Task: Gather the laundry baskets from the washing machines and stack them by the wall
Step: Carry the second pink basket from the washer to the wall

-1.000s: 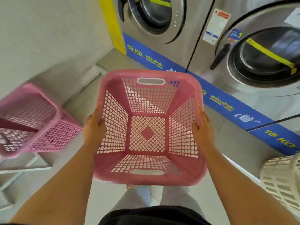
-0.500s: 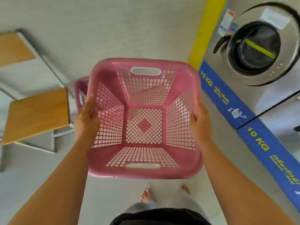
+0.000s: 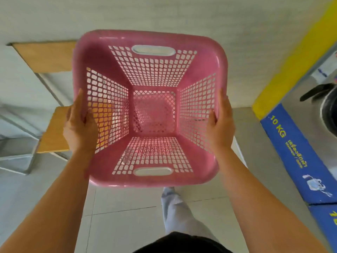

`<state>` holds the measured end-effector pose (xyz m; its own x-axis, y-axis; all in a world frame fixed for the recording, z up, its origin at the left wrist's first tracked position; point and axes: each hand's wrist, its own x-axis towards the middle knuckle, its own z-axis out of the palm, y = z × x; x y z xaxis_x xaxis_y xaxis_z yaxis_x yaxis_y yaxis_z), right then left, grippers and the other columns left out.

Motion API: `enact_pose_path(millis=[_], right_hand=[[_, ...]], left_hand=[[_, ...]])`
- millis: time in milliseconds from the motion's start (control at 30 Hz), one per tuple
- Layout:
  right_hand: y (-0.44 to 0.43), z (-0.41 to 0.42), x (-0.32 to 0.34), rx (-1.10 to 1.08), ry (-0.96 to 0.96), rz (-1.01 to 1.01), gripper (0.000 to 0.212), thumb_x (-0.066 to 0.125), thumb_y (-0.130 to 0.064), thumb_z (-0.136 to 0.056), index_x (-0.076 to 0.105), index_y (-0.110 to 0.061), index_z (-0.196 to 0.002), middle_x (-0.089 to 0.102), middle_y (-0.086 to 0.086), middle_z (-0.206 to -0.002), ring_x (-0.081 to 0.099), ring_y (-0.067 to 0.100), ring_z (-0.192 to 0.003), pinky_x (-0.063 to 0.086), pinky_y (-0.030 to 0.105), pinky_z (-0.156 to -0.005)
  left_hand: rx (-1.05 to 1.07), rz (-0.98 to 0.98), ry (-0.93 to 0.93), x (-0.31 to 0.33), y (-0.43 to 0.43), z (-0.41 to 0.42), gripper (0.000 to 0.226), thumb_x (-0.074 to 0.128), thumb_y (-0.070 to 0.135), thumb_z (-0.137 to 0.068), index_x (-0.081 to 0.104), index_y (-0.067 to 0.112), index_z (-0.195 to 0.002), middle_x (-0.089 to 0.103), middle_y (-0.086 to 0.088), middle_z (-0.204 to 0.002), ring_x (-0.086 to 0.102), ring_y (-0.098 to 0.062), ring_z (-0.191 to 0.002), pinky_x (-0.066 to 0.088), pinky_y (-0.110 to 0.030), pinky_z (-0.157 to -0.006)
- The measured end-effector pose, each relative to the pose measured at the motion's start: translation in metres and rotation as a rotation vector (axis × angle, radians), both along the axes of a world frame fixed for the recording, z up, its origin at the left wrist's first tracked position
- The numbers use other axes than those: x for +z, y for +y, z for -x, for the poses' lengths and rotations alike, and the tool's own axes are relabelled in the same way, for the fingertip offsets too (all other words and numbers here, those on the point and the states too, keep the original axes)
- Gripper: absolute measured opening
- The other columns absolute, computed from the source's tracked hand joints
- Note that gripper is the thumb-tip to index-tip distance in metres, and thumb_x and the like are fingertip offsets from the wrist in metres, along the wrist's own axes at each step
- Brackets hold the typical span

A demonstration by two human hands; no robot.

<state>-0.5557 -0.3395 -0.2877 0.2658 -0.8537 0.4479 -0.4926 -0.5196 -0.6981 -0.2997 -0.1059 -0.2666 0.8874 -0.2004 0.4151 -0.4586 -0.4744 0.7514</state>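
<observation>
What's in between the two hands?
The pink laundry basket. In the head view the left hand grips its left rim and the right hand its right rim. The basket looks empty.

washing machine cut off at right edge

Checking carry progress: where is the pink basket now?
Head view, centre: the pink laundry basket is held between left hand and right hand, facing the wall.
</observation>
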Motion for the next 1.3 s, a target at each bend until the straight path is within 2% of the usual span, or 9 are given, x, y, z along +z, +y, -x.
enact_pose_path(millis=[67,167,267,333,433,733,1000,1200,1300], right_hand=[[-0.023,-0.030,-0.010,0.038,0.013,0.001,0.066,0.046,-0.014,-0.097,0.019,-0.039,-0.152,0.032,0.005,-0.157,0.023,0.006,-0.127,0.029,-0.010,-0.065],[-0.065,-0.075,-0.028,0.101,0.050,-0.049,0.068,0.047,-0.014,-0.098,0.016,-0.041,-0.153,0.031,0.003,-0.158,0.035,-0.003,-0.118,0.030,-0.010,-0.055],[-0.106,-0.114,-0.045,0.120,0.118,-0.124,0.069,0.047,-0.016,-0.099,0.013,-0.045,-0.152,0.030,-0.002,-0.158,0.059,0.011,-0.113,0.043,0.009,-0.071],[-0.129,-0.139,-0.059,0.117,0.159,-0.198,0.070,0.047,-0.015,-0.099,0.013,-0.046,-0.152,0.030,-0.003,-0.158,0.059,0.019,-0.119,0.052,0.026,-0.075],[-0.159,-0.175,-0.086,0.157,0.232,-0.243,0.067,0.046,-0.016,-0.100,0.015,-0.043,-0.152,0.033,-0.002,-0.156,0.060,0.020,-0.116,0.057,0.035,-0.076],[-0.206,-0.241,-0.170,0.150,0.391,-0.358,0.065,0.048,-0.017,-0.099,0.019,-0.041,-0.152,0.042,-0.002,-0.147,0.064,0.022,-0.103,0.043,0.025,-0.065],[-0.230,-0.276,-0.244,0.200,0.528,-0.444,0.066,0.049,-0.020,-0.099,0.017,-0.039,-0.153,0.036,0.001,-0.155,0.064,0.016,-0.075,0.033,0.009,-0.048],[-0.225,-0.289,-0.287,0.173,0.619,-0.468,0.068,0.046,-0.018,-0.100,0.009,-0.041,-0.153,0.030,0.008,-0.157,0.061,0.013,-0.066,0.051,0.027,-0.050],[-0.219,-0.284,-0.299,0.201,0.740,-0.542,0.075,0.045,-0.016,-0.099,-0.001,-0.040,-0.152,0.018,0.015,-0.159,0.066,0.025,-0.086,0.060,0.041,-0.062]], left_hand=[[0.024,-0.019,0.002,-0.007,-0.016,-0.025,0.057,0.049,0.024,-0.088,0.042,0.049,-0.138,0.060,0.004,-0.129,0.051,-0.012,-0.109,0.042,-0.027,-0.088],[0.017,-0.034,0.048,-0.025,-0.049,-0.065,0.056,0.050,0.024,-0.089,0.042,0.050,-0.138,0.061,0.000,-0.122,0.059,-0.020,-0.103,0.046,-0.032,-0.085],[0.014,-0.141,0.144,-0.044,-0.089,-0.107,0.058,0.051,0.025,-0.090,0.038,0.054,-0.138,0.060,-0.001,-0.121,0.060,-0.028,-0.102,0.045,-0.034,-0.081],[0.006,-0.220,0.194,-0.059,-0.114,-0.134,0.060,0.050,0.023,-0.089,0.036,0.057,-0.137,0.060,0.001,-0.122,0.061,-0.028,-0.100,0.044,-0.032,-0.079],[-0.015,-0.302,0.257,-0.084,-0.146,-0.171,0.061,0.049,0.022,-0.089,0.036,0.059,-0.136,0.060,0.003,-0.122,0.061,-0.026,-0.095,0.045,-0.033,-0.074],[-0.009,-0.455,0.398,-0.167,-0.191,-0.239,0.055,0.050,0.026,-0.092,0.038,0.057,-0.135,0.060,0.001,-0.122,0.052,-0.014,-0.086,0.043,-0.030,-0.072],[-0.068,-0.574,0.487,-0.251,-0.199,-0.272,0.059,0.050,0.026,-0.092,0.031,0.057,-0.139,0.060,-0.004,-0.126,0.063,-0.029,-0.092,0.052,-0.037,-0.068],[-0.088,-0.639,0.556,-0.295,-0.199,-0.284,0.064,0.048,0.021,-0.093,0.028,0.057,-0.141,0.062,-0.006,-0.119,0.059,-0.026,-0.084,0.041,-0.028,-0.060],[-0.159,-0.677,0.626,-0.314,-0.204,-0.283,0.065,0.042,0.013,-0.094,0.027,0.053,-0.143,0.057,-0.001,-0.131,0.056,-0.013,-0.077,0.037,-0.020,-0.051]])
